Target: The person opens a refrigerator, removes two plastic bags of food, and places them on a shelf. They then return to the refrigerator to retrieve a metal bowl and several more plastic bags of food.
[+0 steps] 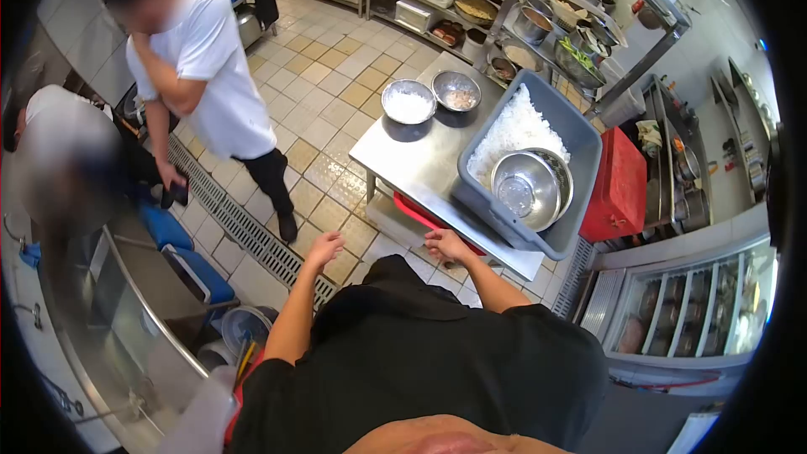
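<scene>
My left hand (326, 247) hangs in the air over the tiled floor, holding nothing, its fingers loosely bent and apart. Near the front of the steel table (391, 149), my right hand (447, 245) is likewise bare, fingers loosely curled. On the table stand a metal bowl (408, 103) of white contents and another metal bowl (457, 92) with pale pinkish pieces. A grey plastic tub (588, 185) beside them holds crushed ice (523, 128) and nested steel bowls (523, 191). Beneath the tabletop, part of a red basin (414, 210) shows.
A person in a white shirt (210, 59) stands at the left; another person (71, 147) bends over the steel sink (160, 311). A floor drain grate (239, 223) runs between. Shelves with food pans (475, 8) stand behind, a red box (616, 185) and glass-fronted fridge (693, 303) at right.
</scene>
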`<state>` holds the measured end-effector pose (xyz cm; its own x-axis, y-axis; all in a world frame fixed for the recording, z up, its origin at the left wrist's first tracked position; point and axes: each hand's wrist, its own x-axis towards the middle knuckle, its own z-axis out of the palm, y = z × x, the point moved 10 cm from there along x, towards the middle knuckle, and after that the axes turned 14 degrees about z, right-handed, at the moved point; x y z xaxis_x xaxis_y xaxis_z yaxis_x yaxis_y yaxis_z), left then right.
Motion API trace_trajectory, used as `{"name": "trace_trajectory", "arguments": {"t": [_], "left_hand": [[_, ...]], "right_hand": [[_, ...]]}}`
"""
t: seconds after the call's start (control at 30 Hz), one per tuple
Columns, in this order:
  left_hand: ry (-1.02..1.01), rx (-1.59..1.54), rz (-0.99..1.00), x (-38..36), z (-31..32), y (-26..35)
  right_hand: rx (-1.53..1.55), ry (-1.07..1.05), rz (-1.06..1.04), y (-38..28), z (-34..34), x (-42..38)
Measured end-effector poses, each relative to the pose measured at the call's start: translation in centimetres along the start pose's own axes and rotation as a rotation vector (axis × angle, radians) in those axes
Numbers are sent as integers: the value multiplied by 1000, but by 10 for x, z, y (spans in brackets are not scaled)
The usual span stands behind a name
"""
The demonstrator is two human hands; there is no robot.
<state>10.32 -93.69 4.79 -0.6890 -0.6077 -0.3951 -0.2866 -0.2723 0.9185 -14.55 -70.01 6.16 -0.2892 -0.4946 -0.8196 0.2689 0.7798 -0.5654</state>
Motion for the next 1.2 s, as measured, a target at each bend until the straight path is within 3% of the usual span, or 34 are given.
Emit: {"name": "trace_trajectory", "arguments": {"t": [0.13,0.23,0.33,0.4,0.5,0.67,0.8,0.9,1.0,1.1,1.2], "left_hand": [[-337,214,15,71,30,51],[-355,316,2,113,12,73],[-174,137,-168,180,-55,-15],[-182,527,-338,184,-96,-26],[-189,560,-302,211,-138,-34],[-79,650,-311,247,-184,18],[-272,974,-345,330,-209,-1],[-542,1278,127,421,-187,2],[-541,1070,56,483,-181,31],[-722,1169,184,527,-171,85],[-717,1097,326,582,-191,133]], "right_hand": [[76,7,-78,-73,24,-24],[65,6,-171,-116,38,-3],[103,-32,-190,-157,50,24],[96,-86,-218,-198,61,25],[109,-159,-255,-245,73,44],[206,-197,-282,-315,78,56],[337,-178,-237,-355,77,94],[410,-139,-213,-391,75,138],[458,-107,-164,-429,81,181],[517,-53,-107,-475,77,210],[470,17,-65,-497,66,262]]}}
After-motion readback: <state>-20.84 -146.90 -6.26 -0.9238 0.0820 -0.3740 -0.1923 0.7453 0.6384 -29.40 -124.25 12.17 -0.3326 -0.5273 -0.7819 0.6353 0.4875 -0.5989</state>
